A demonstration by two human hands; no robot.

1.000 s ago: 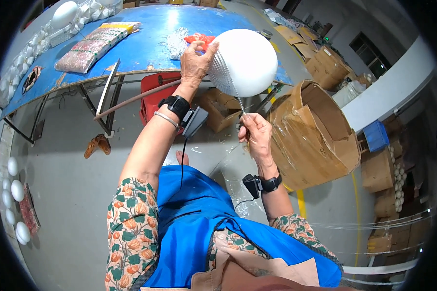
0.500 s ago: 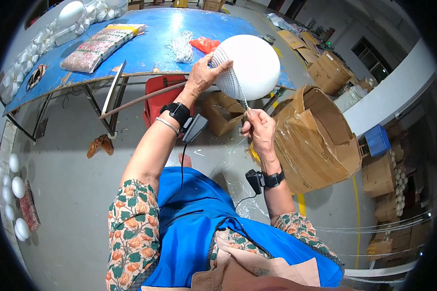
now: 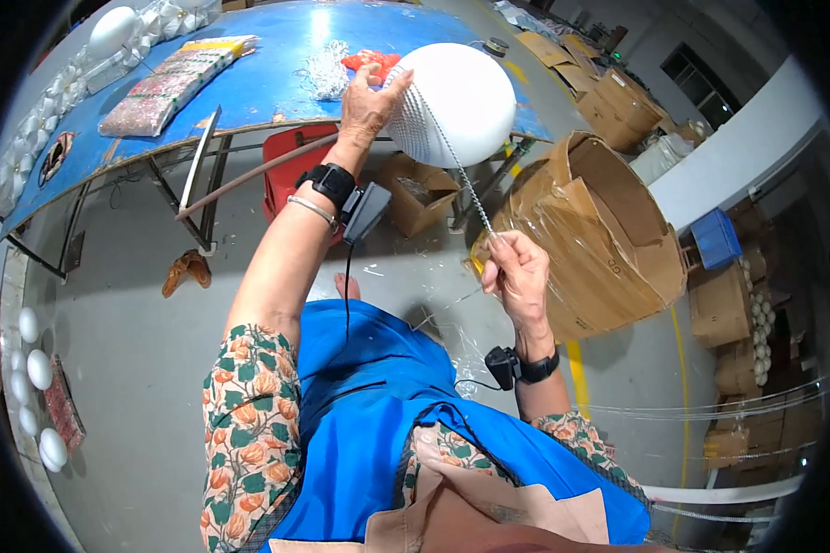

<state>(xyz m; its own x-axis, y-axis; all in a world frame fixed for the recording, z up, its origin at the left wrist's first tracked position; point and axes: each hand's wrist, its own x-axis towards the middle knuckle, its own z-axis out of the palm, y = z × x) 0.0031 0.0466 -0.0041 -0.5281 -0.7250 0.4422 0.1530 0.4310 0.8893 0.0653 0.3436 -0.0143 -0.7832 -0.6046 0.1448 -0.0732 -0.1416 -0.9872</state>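
Note:
A large white ball is at the table's near edge, its left side wrapped in close rows of silver beaded string. My left hand grips the ball at this wrapped side, thumb over the rows and fingers curved beside them; part of its hold is hidden. From the ball a length of beaded string runs taut, down and to the right. Its lower end is pinched between the thumb and fingers of my right hand, well apart from the ball.
The blue table bears a packed bag, a heap of white string and red plastic. Below are a red chair and a small carton. A big open carton stands right; white balls lie far left.
My right hand has moved down and right, and a longer stretch of beaded string now spans from the ball to it. My left hand and the ball have shifted slightly up and left in view.

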